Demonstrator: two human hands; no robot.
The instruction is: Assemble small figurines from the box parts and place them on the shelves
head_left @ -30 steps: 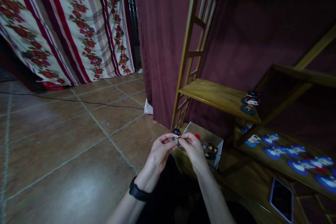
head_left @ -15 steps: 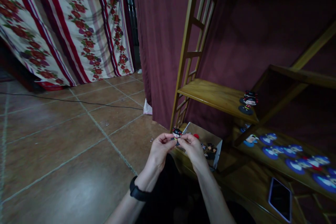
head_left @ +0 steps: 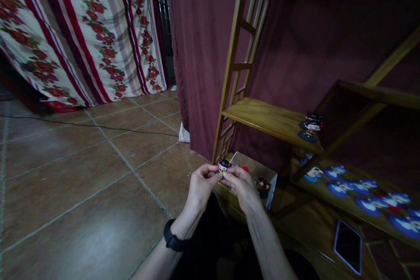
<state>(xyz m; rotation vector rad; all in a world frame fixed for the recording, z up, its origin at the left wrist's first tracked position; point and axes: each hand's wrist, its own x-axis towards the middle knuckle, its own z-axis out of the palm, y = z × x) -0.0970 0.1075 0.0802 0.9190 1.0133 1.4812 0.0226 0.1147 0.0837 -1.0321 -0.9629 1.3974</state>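
Observation:
Between both hands is a small doll figurine (head_left: 224, 166) with black hair, red hair ties and a pale face, held upright. My left hand (head_left: 202, 183) pinches it from the left with thumb and fingers. From the other side my right hand (head_left: 242, 185) grips it the same way. Fingertips cover its lower part and most of its dark base. Just behind my right hand stands an open white box (head_left: 272, 183), with several small dark-haired figurines (head_left: 262, 183) inside. A black band (head_left: 173, 237) circles my left wrist.
A wooden shelf unit (head_left: 259, 111) stands ahead, bearing similar black-haired figurines (head_left: 310, 127) on its upper board. Lower right, several blue-and-white figurines (head_left: 341, 187) line another board, and a phone (head_left: 348, 247) lies below them. A thin cable (head_left: 131, 130) crosses the tiled floor at left.
The figurine has turned slightly and shifted a little to the right between my fingers. Both hands keep their pinch on it. The view has moved very slightly.

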